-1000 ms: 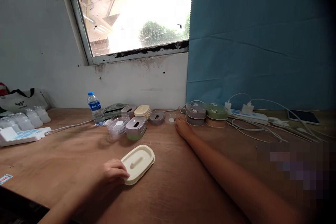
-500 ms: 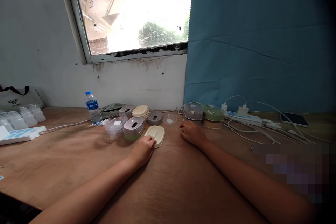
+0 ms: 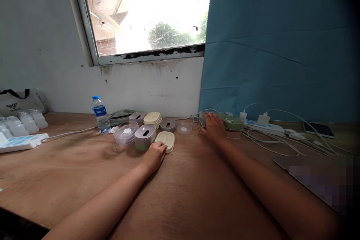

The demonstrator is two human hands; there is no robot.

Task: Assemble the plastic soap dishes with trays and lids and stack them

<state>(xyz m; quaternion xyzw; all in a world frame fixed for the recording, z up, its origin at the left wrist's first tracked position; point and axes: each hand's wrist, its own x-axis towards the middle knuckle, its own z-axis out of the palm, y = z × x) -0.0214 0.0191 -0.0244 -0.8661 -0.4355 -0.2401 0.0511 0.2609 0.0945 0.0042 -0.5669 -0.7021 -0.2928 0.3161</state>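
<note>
My left hand [image 3: 155,154] rests on the table with its fingers closed over the near edge of a cream lid [image 3: 168,139]. Beside it stands a mauve container [image 3: 145,135] with a dark slot in its top, above a greenish lower part. My right hand [image 3: 213,127] lies over a greyish round container [image 3: 201,120], fingers spread across its top and thumb at its near side; the hand hides most of it. A green container [image 3: 233,122] on a clear base touches its right side. Between my hands is a clear lid [image 3: 184,128] with a white round label.
Stacked cream lids [image 3: 152,118], more mauve containers [image 3: 168,124] and nested clear tubs [image 3: 125,133] stand near the wall. Left are a water bottle [image 3: 100,114], a power strip [image 3: 24,143] and several translucent bottles [image 3: 27,122]. Right lie white cables [image 3: 270,140] and a phone [image 3: 319,129].
My right hand has moved forward from the table onto the greyish container and its fingers have spread. The left hand stays at the cream lid, which now sits slightly nearer the mauve container.
</note>
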